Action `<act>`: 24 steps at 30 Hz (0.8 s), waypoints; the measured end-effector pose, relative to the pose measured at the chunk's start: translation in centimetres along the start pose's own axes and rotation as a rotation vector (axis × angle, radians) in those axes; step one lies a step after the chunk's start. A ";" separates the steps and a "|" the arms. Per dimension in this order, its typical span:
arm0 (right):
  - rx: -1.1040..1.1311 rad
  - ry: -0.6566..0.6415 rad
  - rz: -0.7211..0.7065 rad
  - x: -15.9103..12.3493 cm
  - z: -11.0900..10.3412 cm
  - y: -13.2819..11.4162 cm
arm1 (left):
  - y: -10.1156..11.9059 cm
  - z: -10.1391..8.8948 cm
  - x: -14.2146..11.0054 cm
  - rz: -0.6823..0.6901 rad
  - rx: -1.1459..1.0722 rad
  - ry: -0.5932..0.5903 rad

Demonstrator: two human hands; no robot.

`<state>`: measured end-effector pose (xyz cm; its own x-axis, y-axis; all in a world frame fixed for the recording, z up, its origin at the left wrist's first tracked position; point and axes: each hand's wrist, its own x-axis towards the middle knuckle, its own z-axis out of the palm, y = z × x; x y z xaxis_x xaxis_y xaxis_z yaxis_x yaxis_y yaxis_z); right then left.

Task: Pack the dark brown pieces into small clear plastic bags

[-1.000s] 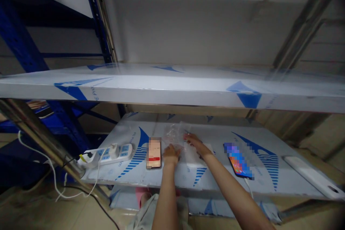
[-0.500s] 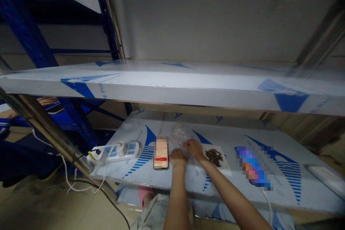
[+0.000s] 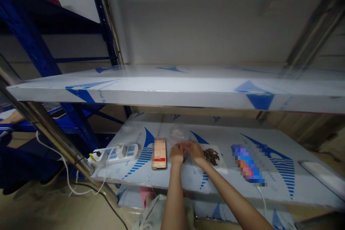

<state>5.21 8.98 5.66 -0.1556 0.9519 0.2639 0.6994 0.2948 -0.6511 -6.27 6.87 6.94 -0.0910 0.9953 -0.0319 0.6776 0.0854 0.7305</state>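
Two bare hands meet over the lower shelf (image 3: pixel 156 181), seen from the head view, fingertips close together and perhaps touching. The left hand (image 3: pixel 177 152) has its fingers bent inward and only slightly parted; the right hand (image 3: pixel 194 151) reaches in from its own side, fingers curled toward the left. Whether either one actually pinches anything I can't tell, since the knuckles cover the spot.

Just beyond both hands lies a clear plastic bag (image 3: pixel 177 132), crumpled and nearly see-through. Its long axis seems to run away from the person, the near end at the fingertips and the far end toward the back wall; which end is the mouth I can't make out.

Just right of the right hand, partly behind its wrist, sits a heap of small brown pieces (image 3: pixel 212 157) on a pale sheet (image 3: pixel 223 167). They're short and longish, lying every which way, so the heap has no single direction.

Left of the left hand, near it, a phone (image 3: pixel 159 154) lies face up, its long axis pointing almost straight away from the person. Farther left is a power strip (image 3: pixel 132 153) with plugs in it. Well to the right of the right hand, a second phone (image 3: pixel 248 167) lies aslant, its far end tipped leftward, with a white cable (image 3: pixel 262 201) at its near end.
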 end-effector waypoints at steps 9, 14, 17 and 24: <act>0.047 0.175 -0.091 -2.9 -5.0 0.5 | 2.1 0.6 0.4 0.280 -0.359 -0.099; 0.249 0.157 -0.002 -3.9 -6.0 2.1 | 3.6 2.2 -0.3 0.259 -0.287 -0.086; 0.279 0.111 0.020 -4.7 -7.0 2.8 | 4.8 3.0 -0.7 0.247 -0.251 -0.058; 0.311 0.155 0.107 -6.3 -8.6 3.7 | 6.5 4.6 -1.3 0.309 -0.261 -0.105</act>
<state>14.75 3.36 7.74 0.0309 0.9618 0.2722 0.4570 0.2286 -0.8596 1.66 6.36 8.59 0.1715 0.9728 0.1560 0.4527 -0.2185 0.8645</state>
